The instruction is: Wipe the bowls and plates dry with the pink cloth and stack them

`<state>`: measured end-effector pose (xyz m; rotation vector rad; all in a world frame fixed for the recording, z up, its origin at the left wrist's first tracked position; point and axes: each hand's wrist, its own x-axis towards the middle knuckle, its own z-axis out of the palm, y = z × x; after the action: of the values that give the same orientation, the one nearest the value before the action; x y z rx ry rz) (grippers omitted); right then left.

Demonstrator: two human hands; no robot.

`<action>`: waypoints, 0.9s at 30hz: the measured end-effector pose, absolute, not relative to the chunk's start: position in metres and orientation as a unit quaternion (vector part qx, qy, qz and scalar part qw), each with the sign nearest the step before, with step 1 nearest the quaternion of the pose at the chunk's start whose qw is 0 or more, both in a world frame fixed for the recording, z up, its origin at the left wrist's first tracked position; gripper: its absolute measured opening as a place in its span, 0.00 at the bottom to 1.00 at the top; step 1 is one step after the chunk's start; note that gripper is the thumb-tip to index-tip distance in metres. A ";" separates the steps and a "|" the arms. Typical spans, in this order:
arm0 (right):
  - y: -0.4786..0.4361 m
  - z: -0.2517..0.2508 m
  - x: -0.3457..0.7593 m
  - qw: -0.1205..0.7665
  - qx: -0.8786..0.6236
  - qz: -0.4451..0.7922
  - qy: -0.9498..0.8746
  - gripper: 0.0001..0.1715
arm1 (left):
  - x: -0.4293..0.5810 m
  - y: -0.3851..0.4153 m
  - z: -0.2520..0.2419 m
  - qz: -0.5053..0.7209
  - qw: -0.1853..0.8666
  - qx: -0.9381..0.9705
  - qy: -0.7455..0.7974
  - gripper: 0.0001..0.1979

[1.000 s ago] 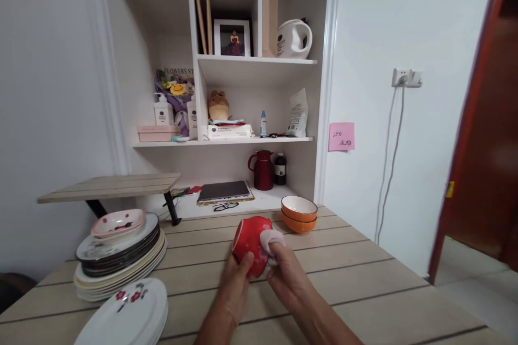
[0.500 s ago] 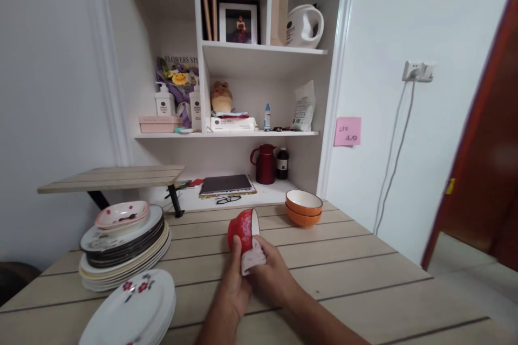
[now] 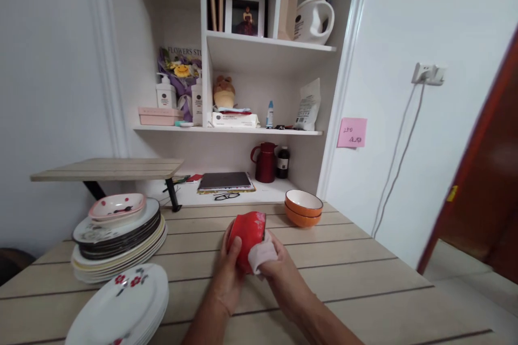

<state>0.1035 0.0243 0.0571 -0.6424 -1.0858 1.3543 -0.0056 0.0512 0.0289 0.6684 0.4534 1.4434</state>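
Note:
A red bowl (image 3: 247,232) with a pale floral pattern is tipped on its side above the table, its opening turned away to the right. My left hand (image 3: 229,264) grips it from the left, thumb on the outer wall. A whitish cloth (image 3: 261,254) is bunched in my right hand (image 3: 279,269) and pressed against the bowl's right side and rim. The bowl's inside and most of my right fingertips are hidden. Behind and to the right stand two stacked orange bowls (image 3: 303,211).
White oval plates (image 3: 125,304) are stacked at the front left. Behind them rises a taller plate stack (image 3: 121,250) topped by a pink-rimmed dish (image 3: 117,207). A small wooden stand (image 3: 109,168), glasses (image 3: 226,196), a laptop (image 3: 224,180) and a red jug (image 3: 265,163) are farther back.
The red bowl has turned so that its outer wall faces me and its white inside no longer shows. The cloth and my right hand have shifted slightly right. The camera view has moved a little.

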 end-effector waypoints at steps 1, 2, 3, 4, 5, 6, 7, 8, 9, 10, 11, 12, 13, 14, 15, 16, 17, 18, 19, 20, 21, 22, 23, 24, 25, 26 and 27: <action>0.023 0.058 0.101 0.589 -0.289 0.545 -0.523 0.30 | -0.004 0.050 0.029 0.642 0.690 0.268 0.199 0.36; 0.022 0.058 0.098 0.575 -0.296 0.499 -0.577 0.29 | -0.002 0.049 0.029 0.636 0.706 0.237 0.202 0.34; 0.022 0.058 0.097 0.560 -0.300 0.451 -0.627 0.27 | 0.000 0.048 0.029 0.627 0.721 0.206 0.209 0.32; 0.022 0.056 0.097 0.544 -0.302 0.405 -0.670 0.25 | 0.002 0.048 0.030 0.617 0.734 0.178 0.221 0.31; 0.024 0.054 0.098 0.527 -0.303 0.367 -0.704 0.22 | 0.003 0.047 0.030 0.609 0.742 0.156 0.231 0.30; 0.025 0.052 0.100 0.508 -0.305 0.336 -0.732 0.21 | 0.004 0.046 0.031 0.606 0.746 0.142 0.238 0.29; 0.027 0.049 0.102 0.489 -0.308 0.312 -0.754 0.20 | 0.005 0.046 0.031 0.605 0.747 0.134 0.240 0.28; 0.030 0.046 0.104 0.469 -0.314 0.295 -0.771 0.20 | 0.005 0.046 0.032 0.604 0.748 0.131 0.241 0.28; 0.032 0.044 0.106 0.454 -0.320 0.282 -0.782 0.19 | 0.005 0.046 0.031 0.601 0.751 0.133 0.240 0.28; 0.033 0.043 0.108 0.445 -0.327 0.276 -0.786 0.18 | 0.005 0.046 0.031 0.596 0.754 0.138 0.239 0.29; 0.035 0.043 0.110 0.447 -0.334 0.278 -0.782 0.16 | 0.005 0.046 0.030 0.594 0.754 0.147 0.237 0.30; 0.036 0.043 0.111 0.459 -0.339 0.292 -0.768 0.14 | 0.004 0.047 0.029 0.596 0.751 0.161 0.236 0.32; 0.037 0.045 0.112 0.479 -0.340 0.321 -0.743 0.13 | 0.004 0.048 0.028 0.601 0.742 0.183 0.233 0.33; 0.038 0.047 0.114 0.504 -0.339 0.362 -0.707 0.13 | 0.003 0.049 0.027 0.610 0.728 0.211 0.231 0.35; 0.038 0.049 0.116 0.532 -0.337 0.413 -0.658 0.14 | 0.002 0.050 0.026 0.620 0.708 0.243 0.234 0.37; 0.038 0.051 0.118 0.557 -0.334 0.465 -0.602 0.16 | 0.001 0.051 0.025 0.631 0.683 0.278 0.242 0.41; 0.038 0.053 0.120 0.577 -0.328 0.513 -0.544 0.17 | -0.001 0.052 0.024 0.641 0.654 0.311 0.254 0.44; 0.038 0.054 0.123 0.592 -0.317 0.554 -0.493 0.18 | -0.003 0.053 0.024 0.649 0.625 0.341 0.269 0.47; 0.038 0.055 0.126 0.601 -0.304 0.585 -0.451 0.18 | -0.005 0.053 0.024 0.657 0.597 0.363 0.283 0.49; 0.037 0.054 0.128 0.605 -0.289 0.609 -0.424 0.18 | -0.007 0.053 0.025 0.662 0.576 0.380 0.293 0.50; 0.037 0.054 0.129 0.604 -0.276 0.625 -0.411 0.17 | -0.009 0.053 0.026 0.663 0.566 0.391 0.296 0.50; 0.036 0.053 0.130 0.601 -0.267 0.634 -0.408 0.16 | -0.010 0.053 0.027 0.660 0.568 0.397 0.291 0.49; 0.035 0.053 0.129 0.596 -0.264 0.637 -0.412 0.17 | -0.011 0.052 0.028 0.653 0.581 0.396 0.282 0.47; 0.034 0.052 0.127 0.590 -0.269 0.635 -0.420 0.18 | -0.012 0.051 0.029 0.646 0.599 0.389 0.271 0.45; 0.033 0.052 0.123 0.585 -0.278 0.627 -0.432 0.20 | -0.012 0.051 0.029 0.641 0.617 0.375 0.260 0.43; 0.032 0.052 0.119 0.581 -0.291 0.613 -0.449 0.22 | -0.012 0.050 0.030 0.641 0.632 0.356 0.252 0.42; 0.030 0.052 0.115 0.577 -0.305 0.592 -0.473 0.25 | -0.010 0.050 0.029 0.645 0.643 0.332 0.245 0.40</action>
<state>0.1150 0.0305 0.0519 -0.7140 -1.1079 1.3856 -0.0105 0.0501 0.0294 0.7558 0.5571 1.4696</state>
